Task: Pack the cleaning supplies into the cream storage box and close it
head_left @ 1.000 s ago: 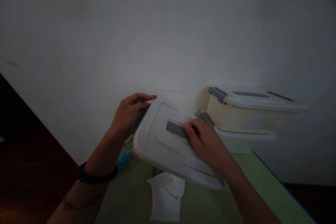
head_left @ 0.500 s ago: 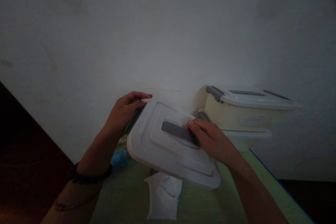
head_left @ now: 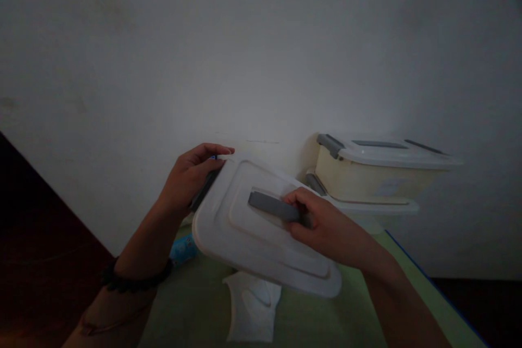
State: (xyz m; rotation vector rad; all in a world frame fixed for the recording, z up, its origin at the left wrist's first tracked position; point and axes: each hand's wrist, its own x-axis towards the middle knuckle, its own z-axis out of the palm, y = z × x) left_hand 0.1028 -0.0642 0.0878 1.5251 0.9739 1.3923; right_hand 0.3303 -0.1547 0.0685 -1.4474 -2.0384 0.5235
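A white plastic storage-box lid (head_left: 261, 250) with rounded corners is tilted above the table. My right hand (head_left: 322, 223) has its fingers curled round the grey carry handle (head_left: 271, 207), which stands raised from the lid. At the lid's far left corner, my left hand (head_left: 193, 174) is closed, thumb against fingers. A small white piece with a blue end (head_left: 221, 157) shows between them, too small to name. Just below that hand runs a dark grey latch (head_left: 204, 191) on the lid's side. Whatever lies directly under the lid is mostly hidden.
On the right, a cream storage box (head_left: 367, 176) with grey latches stands on another white lid (head_left: 379, 207). A blue-labelled item (head_left: 183, 250) lies near my left wrist. Some white crumpled material (head_left: 253, 310) rests on the green table (head_left: 196, 304), against the wall (head_left: 261, 65).
My right hand has hooked under the carry handle and swung it up from the lid. The left hand stays at the corner, and the small white piece there shows more.
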